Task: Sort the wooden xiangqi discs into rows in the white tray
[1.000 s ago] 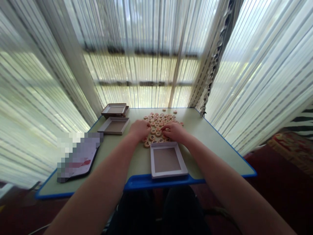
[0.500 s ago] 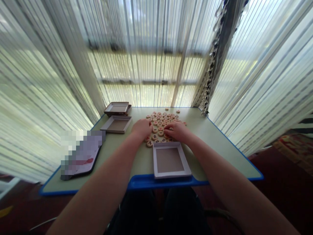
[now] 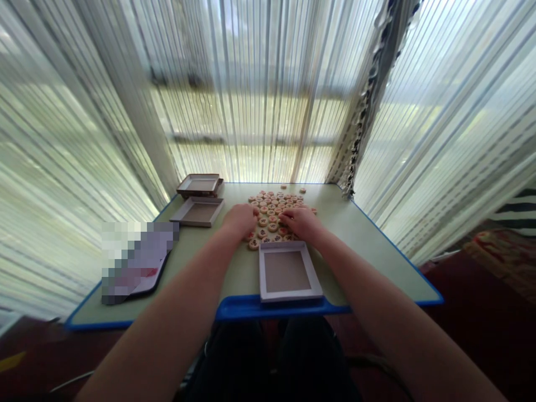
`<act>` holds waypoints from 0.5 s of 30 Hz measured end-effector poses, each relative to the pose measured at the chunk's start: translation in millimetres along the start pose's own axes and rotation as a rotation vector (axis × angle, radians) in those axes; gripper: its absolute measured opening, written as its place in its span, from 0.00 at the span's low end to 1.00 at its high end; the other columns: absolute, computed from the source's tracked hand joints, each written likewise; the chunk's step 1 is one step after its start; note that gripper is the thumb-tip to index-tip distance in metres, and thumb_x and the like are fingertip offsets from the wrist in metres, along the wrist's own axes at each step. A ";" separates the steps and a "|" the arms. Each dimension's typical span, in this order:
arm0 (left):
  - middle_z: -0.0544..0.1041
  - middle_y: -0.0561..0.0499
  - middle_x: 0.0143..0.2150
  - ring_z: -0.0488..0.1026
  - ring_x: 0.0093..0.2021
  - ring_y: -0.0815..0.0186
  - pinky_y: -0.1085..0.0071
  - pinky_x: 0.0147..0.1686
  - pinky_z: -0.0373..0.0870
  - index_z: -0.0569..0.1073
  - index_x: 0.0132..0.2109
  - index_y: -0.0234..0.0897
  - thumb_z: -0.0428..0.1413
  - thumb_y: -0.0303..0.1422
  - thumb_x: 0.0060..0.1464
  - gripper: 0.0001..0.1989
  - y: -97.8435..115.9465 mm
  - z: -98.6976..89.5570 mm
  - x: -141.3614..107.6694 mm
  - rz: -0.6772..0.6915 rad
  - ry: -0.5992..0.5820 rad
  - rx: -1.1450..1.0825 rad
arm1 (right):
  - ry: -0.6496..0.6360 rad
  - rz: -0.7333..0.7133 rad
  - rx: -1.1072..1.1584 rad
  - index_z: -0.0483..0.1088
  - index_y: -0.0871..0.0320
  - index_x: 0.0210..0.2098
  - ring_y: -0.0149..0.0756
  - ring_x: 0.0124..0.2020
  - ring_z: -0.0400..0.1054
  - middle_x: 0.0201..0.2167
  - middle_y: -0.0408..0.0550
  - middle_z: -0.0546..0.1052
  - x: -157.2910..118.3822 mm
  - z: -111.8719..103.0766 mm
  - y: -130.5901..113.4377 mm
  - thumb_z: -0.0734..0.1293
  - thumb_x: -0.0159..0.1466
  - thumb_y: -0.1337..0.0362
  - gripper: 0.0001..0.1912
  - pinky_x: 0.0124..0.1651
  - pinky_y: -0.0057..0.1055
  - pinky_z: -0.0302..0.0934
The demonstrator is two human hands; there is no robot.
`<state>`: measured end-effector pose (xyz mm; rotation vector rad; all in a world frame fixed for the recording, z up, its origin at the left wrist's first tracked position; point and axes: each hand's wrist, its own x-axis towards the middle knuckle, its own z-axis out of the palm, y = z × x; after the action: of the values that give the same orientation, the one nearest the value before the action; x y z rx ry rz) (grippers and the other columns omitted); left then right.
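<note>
Many round wooden Chinese chess pieces [image 3: 272, 219], marked in red or dark characters, lie spread in a loose cluster on the table. My left hand [image 3: 242, 219] rests at the left edge of the cluster with its fingers curled in; whatever they hold, if anything, is hidden. From the right, my right hand [image 3: 302, 221] reaches over the pieces, thumb and fingers brought together at the fingertips. What lies between them is too small to make out. Just in front of the nearest pieces sits an open shallow white-rimmed box [image 3: 287, 271].
The pale table [image 3: 377, 268] has a blue edge. Another shallow box [image 3: 199, 212] and a dark-edged box [image 3: 199, 183] stand at the back left. A pixelated flat object with a dark rim [image 3: 146, 279] lies at the left. Striped curtains [image 3: 251, 111] hang behind.
The view has shifted slightly. My right hand has moved a little farther from me over the pieces, uncovering more of a red-marked one. My left hand stays by the cluster's left edge.
</note>
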<state>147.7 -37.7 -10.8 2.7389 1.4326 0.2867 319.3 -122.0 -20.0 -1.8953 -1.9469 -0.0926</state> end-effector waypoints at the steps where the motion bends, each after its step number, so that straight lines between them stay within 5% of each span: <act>1: 0.77 0.51 0.40 0.71 0.40 0.64 0.73 0.39 0.64 0.76 0.40 0.46 0.47 0.33 0.48 0.15 0.5 -0.4 -0.7 0.000 0.006 0.000 | 0.001 0.009 -0.004 0.74 0.56 0.34 0.36 0.36 0.65 0.30 0.48 0.76 0.1 -0.1 -0.2 0.56 0.61 0.55 0.17 0.40 0.28 0.54; 15: 0.77 0.49 0.33 0.71 0.34 0.64 0.73 0.32 0.63 0.76 0.35 0.41 0.48 0.41 0.47 0.15 1.0 -2.3 -2.1 0.030 0.046 -0.025 | 0.161 -0.005 0.060 0.72 0.58 0.35 0.35 0.37 0.65 0.34 0.48 0.74 2.7 3.0 3.6 0.59 0.60 0.61 0.12 0.42 0.28 0.54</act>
<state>147.0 -40.1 -8.8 2.7534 1.3888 0.3684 322.1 -118.2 -22.7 -1.7867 -1.8267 -0.1804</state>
